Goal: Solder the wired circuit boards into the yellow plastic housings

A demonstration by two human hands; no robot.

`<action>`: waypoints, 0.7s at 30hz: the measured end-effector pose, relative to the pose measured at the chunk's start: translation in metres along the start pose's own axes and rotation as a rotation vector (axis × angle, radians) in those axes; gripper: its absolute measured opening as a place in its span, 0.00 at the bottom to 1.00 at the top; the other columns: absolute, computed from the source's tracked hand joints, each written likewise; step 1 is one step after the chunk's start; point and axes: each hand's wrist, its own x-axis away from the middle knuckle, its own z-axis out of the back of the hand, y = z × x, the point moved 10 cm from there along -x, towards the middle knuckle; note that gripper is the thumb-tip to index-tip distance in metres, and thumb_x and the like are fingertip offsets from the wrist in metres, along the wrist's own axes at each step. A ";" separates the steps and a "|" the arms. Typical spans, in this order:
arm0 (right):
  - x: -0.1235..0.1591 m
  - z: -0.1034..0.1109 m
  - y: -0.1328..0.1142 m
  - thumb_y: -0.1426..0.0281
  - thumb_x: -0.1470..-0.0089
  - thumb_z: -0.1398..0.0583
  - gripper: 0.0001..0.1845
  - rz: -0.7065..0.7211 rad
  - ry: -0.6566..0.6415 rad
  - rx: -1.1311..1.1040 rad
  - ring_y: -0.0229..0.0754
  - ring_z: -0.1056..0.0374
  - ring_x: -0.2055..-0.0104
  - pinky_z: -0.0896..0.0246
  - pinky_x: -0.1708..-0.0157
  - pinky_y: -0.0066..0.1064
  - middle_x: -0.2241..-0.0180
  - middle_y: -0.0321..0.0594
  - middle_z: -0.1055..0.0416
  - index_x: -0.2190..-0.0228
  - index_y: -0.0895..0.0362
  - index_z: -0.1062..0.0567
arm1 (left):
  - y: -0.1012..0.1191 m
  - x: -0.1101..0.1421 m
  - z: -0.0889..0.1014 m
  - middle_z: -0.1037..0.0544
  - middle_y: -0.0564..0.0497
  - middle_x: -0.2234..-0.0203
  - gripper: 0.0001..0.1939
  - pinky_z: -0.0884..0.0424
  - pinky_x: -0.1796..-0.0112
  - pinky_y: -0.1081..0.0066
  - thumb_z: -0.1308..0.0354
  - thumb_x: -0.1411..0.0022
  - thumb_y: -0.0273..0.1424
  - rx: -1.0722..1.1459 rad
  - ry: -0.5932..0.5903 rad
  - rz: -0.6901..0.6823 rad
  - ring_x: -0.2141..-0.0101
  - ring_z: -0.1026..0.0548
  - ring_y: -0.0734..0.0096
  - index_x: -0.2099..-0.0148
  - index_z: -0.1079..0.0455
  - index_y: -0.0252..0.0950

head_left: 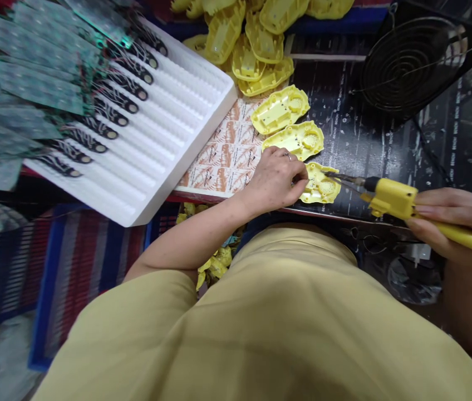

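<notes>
My left hand (276, 179) rests at the bench edge with its fingers curled, pinching the near side of a yellow plastic shell (323, 187). My right hand (457, 220) grips the yellow handle of a soldering iron (390, 198), whose metal tip touches the shell's top. Two more yellow shells (299, 139) (280, 109) lie in a row just beyond it on the dark bench.
A white ribbed tray (165, 128) with several black wired boards stands at the left, green circuit boards (31, 72) beside it. A heap of yellow shells (252, 39) lies at the back. A black fan (411, 58) sits at the right. A blue crate (52, 278) is below.
</notes>
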 end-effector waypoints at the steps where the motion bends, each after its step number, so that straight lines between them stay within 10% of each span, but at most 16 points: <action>1: 0.002 0.003 0.002 0.64 0.33 0.30 0.01 -0.035 0.023 -0.015 0.39 0.18 0.68 0.20 0.71 0.27 0.65 0.38 0.16 0.60 0.46 0.17 | 0.000 0.000 0.000 0.17 0.46 0.67 0.12 0.32 0.45 0.50 0.45 0.31 0.30 -0.001 -0.002 -0.002 0.57 0.23 0.53 0.61 0.18 0.38; 7: 0.013 -0.003 -0.005 0.69 0.40 0.26 0.08 -0.045 0.073 0.011 0.41 0.18 0.69 0.21 0.73 0.26 0.68 0.34 0.16 0.60 0.47 0.16 | 0.000 0.000 -0.002 0.17 0.46 0.66 0.13 0.32 0.45 0.49 0.46 0.30 0.31 -0.025 -0.034 -0.003 0.57 0.23 0.53 0.59 0.18 0.37; 13: 0.042 0.006 -0.003 0.63 0.41 0.24 0.34 -0.215 0.209 0.209 0.44 0.16 0.65 0.16 0.64 0.32 0.60 0.36 0.13 0.35 0.42 0.22 | 0.004 0.003 0.001 0.16 0.44 0.60 0.14 0.32 0.42 0.50 0.45 0.26 0.34 -0.019 -0.097 -0.111 0.54 0.23 0.53 0.49 0.19 0.38; 21: 0.046 0.011 -0.009 0.59 0.37 0.27 0.20 -0.284 0.196 0.299 0.46 0.15 0.64 0.13 0.60 0.36 0.62 0.35 0.14 0.45 0.45 0.16 | 0.010 0.004 0.000 0.17 0.43 0.58 0.12 0.31 0.42 0.52 0.45 0.24 0.32 -0.069 -0.180 -0.278 0.53 0.23 0.55 0.53 0.19 0.38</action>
